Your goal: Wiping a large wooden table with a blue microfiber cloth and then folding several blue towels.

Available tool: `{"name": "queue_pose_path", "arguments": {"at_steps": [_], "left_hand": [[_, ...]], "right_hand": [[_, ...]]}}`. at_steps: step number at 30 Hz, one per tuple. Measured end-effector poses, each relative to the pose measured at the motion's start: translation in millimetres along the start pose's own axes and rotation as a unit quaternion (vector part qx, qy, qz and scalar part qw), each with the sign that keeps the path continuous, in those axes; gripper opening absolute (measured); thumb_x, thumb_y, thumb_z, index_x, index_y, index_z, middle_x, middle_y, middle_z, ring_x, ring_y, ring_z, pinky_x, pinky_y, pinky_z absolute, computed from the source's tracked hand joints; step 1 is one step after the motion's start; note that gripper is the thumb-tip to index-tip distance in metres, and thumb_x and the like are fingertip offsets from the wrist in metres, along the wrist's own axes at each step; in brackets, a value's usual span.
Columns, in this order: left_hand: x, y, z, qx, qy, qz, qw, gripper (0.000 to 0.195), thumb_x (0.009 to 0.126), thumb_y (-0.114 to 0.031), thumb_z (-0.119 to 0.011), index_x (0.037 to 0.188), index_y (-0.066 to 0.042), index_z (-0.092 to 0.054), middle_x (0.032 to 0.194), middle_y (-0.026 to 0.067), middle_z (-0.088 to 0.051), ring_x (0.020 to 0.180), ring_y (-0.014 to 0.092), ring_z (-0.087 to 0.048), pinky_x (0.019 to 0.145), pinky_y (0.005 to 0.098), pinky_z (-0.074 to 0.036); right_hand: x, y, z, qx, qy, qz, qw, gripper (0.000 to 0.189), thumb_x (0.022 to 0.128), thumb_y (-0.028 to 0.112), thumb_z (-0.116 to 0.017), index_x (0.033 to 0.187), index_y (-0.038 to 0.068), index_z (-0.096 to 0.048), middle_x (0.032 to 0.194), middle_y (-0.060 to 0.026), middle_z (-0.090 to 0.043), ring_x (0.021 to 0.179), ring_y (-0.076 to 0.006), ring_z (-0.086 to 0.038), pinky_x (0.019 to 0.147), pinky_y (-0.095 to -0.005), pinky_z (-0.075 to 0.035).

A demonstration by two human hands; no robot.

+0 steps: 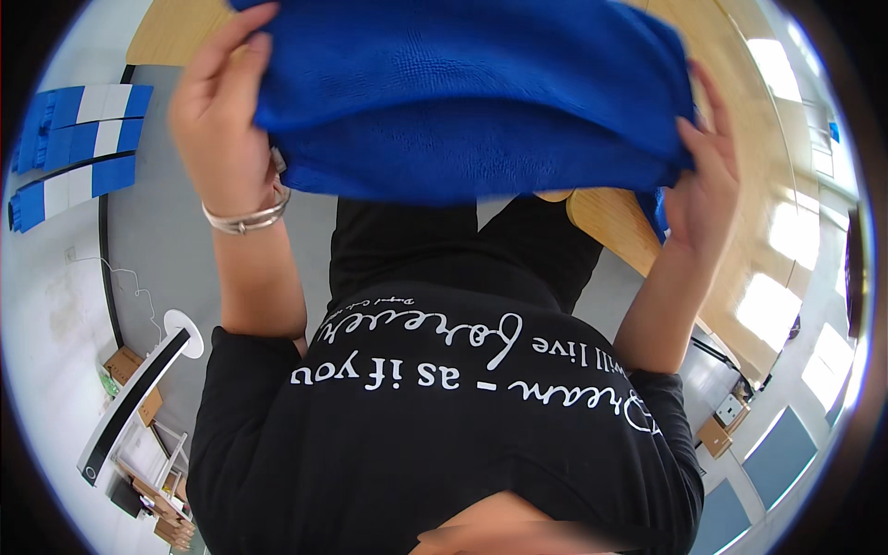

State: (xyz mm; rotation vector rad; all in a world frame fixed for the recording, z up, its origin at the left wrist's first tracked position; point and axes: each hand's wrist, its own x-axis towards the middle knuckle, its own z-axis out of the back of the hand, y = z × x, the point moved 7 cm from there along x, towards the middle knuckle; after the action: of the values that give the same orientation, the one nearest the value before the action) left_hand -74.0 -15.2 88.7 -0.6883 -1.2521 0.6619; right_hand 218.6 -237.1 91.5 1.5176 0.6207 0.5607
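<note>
A blue towel-like cloth [416,83] with a creased, textured surface is stretched between my two hands, held up in front of me. My left hand [225,104] grips its left edge between thumb and fingers, and a silver bangle circles that wrist. On the other side, my right hand [711,152] holds the right edge, its fingers partly behind the fabric. A fold runs across the cloth, and the lower edge sags above my black trousers. The top of the cloth is cut off by the upper rim of the view.
A light wooden table [749,229] runs along the right, with more blue fabric [651,211] near its edge. Blue-and-white striped items [90,142] stand at the left wall. A tall white-and-black appliance [139,399] and cardboard boxes [125,364] are at lower left.
</note>
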Motion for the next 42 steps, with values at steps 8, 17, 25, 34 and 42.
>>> {"name": "queue_pose_path", "arguments": {"at_steps": [8,17,25,34,42], "left_hand": [[-32.8,40.5,-37.8,-0.047,0.279,0.202,0.938,0.060,0.072,0.002,-0.053,0.132,-0.005,-0.050,0.119,0.0083,-0.056,0.075,0.011,-0.056,0.052,0.0200,-0.046],[-45.9,38.0,-34.2,-0.114,0.372,0.270,0.881,0.076,0.071,0.008,-0.046,0.144,-0.007,-0.033,0.121,0.0097,-0.055,0.087,0.009,-0.055,0.069,0.0194,-0.045],[-59.4,49.6,-34.2,-0.327,0.208,0.409,0.826,0.055,0.098,-0.036,-0.045,0.136,0.003,-0.041,0.107,0.0097,-0.063,0.094,0.014,-0.060,0.078,0.0252,-0.048],[-45.4,-33.4,-64.8,-0.268,0.276,0.200,0.901,0.061,0.078,0.009,-0.058,0.135,0.008,-0.037,0.129,0.0203,-0.052,0.116,0.026,-0.054,0.098,0.0349,-0.043],[-61.8,-96.8,-124.3,-0.551,0.474,0.113,0.677,0.048,0.074,0.014,-0.060,0.121,0.013,-0.052,0.129,0.0266,-0.050,0.116,0.030,-0.054,0.097,0.0360,-0.043]], "right_hand": [[-1.5,-21.2,-12.3,-0.056,0.045,-0.020,0.997,0.054,0.085,-0.004,-0.043,0.139,0.001,-0.040,0.115,-0.0143,-0.062,0.097,-0.0131,-0.059,0.087,-0.0238,-0.045],[-27.4,29.1,-91.6,-0.253,0.148,0.162,0.942,0.060,0.082,-0.003,-0.051,0.140,0.003,-0.038,0.133,-0.0184,-0.049,0.119,-0.0228,-0.052,0.099,-0.0324,-0.041],[-68.8,-9.2,-174.0,-0.207,0.424,0.250,0.845,0.056,0.080,0.016,-0.067,0.131,0.010,-0.046,0.132,-0.0191,-0.047,0.112,-0.0365,-0.053,0.094,-0.0434,-0.045],[-24.3,-0.1,-94.9,-0.269,0.104,0.268,0.919,0.049,0.074,0.016,-0.072,0.120,0.009,-0.056,0.127,-0.0177,-0.053,0.121,-0.0369,-0.046,0.099,-0.0428,-0.040],[-53.1,12.9,-18.5,-0.132,0.256,0.113,0.951,0.043,0.065,0.010,-0.081,0.101,0.001,-0.060,0.086,-0.0050,-0.062,0.081,-0.0124,-0.058,0.074,-0.0277,-0.047]]}}
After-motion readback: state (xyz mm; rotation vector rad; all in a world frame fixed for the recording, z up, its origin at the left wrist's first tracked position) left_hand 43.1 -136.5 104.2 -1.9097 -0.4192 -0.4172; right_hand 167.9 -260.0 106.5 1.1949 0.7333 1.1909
